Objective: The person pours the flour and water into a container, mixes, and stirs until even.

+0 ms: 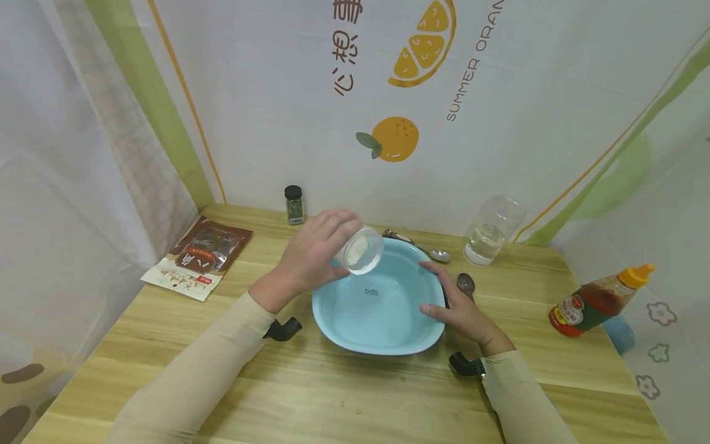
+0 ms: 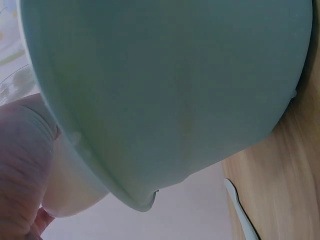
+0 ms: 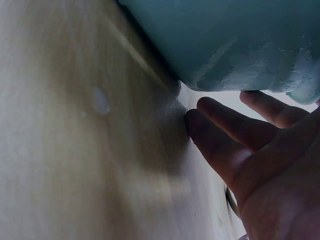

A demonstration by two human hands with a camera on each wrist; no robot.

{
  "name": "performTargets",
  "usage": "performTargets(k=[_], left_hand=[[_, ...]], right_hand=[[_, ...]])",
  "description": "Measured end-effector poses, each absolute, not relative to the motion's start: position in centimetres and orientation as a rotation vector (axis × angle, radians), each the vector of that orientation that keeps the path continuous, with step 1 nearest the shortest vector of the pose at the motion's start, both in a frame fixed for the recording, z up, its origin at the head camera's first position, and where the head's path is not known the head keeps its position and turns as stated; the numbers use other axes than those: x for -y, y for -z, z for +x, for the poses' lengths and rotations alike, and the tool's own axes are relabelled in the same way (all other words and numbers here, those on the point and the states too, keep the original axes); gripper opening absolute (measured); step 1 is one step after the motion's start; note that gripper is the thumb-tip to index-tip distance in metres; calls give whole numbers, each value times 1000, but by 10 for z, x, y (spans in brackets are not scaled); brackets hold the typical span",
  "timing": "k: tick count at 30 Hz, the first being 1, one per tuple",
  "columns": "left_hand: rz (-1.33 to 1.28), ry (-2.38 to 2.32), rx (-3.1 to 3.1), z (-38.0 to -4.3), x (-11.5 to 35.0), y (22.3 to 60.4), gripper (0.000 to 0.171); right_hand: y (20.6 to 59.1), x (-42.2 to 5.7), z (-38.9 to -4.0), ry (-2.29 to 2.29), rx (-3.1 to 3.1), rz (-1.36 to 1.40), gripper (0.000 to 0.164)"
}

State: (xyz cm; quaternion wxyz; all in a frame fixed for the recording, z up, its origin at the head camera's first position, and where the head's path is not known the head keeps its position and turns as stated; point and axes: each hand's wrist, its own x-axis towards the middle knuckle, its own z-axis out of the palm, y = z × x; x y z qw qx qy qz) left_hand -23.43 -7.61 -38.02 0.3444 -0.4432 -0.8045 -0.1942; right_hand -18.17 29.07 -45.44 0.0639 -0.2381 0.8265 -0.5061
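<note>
My left hand grips a small clear cup over the left rear part of a light blue basin. The cup is tipped sideways, with white contents visible inside. Its base side is partly hidden by the hand. At the basin's right side, my right hand holds the rim, thumb and forefinger over the edge. From the right wrist, the other fingers show spread along the outside, low near the tabletop. The basin's inner floor carries a small printed "bdo" mark.
Behind the basin lies a metal spoon; a dark-bowled spoon is right of it. A glass of clear liquid and a red sauce bottle stand rightward. A black-lidded spice jar and a food packet are at left.
</note>
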Motion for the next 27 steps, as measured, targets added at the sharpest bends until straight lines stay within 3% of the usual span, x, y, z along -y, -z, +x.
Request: performTargets(k=[27], left_hand=[[-1226,358,2022,-239,71,381,85]], right_hand=[[454,-291,-181,1544,-2467,-717,86]])
